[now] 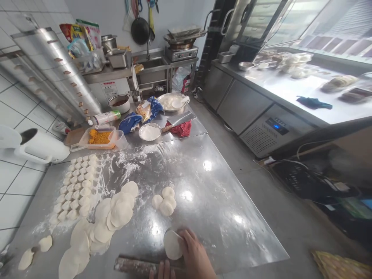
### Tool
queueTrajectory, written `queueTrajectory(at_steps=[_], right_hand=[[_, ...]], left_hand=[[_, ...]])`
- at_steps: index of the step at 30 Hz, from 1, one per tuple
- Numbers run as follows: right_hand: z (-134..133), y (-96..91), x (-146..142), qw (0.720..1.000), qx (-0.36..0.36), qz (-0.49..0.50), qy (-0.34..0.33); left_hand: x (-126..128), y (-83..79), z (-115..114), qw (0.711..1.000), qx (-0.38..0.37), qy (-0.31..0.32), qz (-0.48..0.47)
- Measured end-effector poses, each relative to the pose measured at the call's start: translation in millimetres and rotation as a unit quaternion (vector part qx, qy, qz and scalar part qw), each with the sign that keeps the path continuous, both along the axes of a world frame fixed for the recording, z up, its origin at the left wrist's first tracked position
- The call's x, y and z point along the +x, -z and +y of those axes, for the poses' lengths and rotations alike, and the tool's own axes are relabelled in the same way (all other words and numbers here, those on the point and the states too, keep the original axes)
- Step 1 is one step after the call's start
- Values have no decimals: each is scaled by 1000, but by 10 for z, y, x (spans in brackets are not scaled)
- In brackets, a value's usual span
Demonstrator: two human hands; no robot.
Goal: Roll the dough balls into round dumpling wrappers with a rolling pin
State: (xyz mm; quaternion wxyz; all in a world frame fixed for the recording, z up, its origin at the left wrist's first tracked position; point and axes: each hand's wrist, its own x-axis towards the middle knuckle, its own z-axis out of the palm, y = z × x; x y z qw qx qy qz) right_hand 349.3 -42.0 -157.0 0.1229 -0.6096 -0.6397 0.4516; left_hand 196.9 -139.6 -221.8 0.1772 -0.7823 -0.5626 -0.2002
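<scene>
My right hand (195, 256) is at the near edge of the steel table (221, 201), fingers pinched on the edge of a flat round dough disc (173, 245). Just left of it, only the fingertips of my left hand (162, 272) show, lying stretched out on the right end of a dark wooden rolling pin (136, 266). Three small dough lumps (165, 201) sit a little beyond the disc. A heap of rolled wrappers (116, 213) lies to the left, and rows of small dough pieces (78, 186) lie farther left.
Flour dusts the table's left half. At the far end stand a tub of yellow filling (99, 137), a bowl of flour (149, 132), a cleaver (181, 119) on a red cloth, and blue bags (130, 121). A white jug (40, 146) stands at left. A steel counter (261, 93) runs along the right.
</scene>
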Motion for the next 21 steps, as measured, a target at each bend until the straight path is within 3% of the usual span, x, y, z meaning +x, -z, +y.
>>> queueTrajectory(at_steps=[1,6,8,12,14,17,19,21], right_hand=[[-56,-4,13,1000,-7,2,13],[58,54,-35,1000,10,2,4],[110,46,-25,1000,10,3,8],[-62,-20,93,999,-10,3,49],[-117,-22,129,999,-14,2,44],[-50,-1,126,1000,-7,-2,17],[-13,-13,118,1000,-9,-5,5],[-46,-53,117,1000,-15,-10,7]], left_hand=[[3,12,-4,1000,3,2,0],[86,-143,449,983,-184,-9,-2],[83,-137,414,991,-131,4,2],[42,-20,51,999,26,35,1],[70,-34,70,999,-25,30,-14],[168,-130,281,984,-171,9,-37],[210,-162,301,987,-153,-3,-42],[208,-135,174,997,-66,-7,-46]])
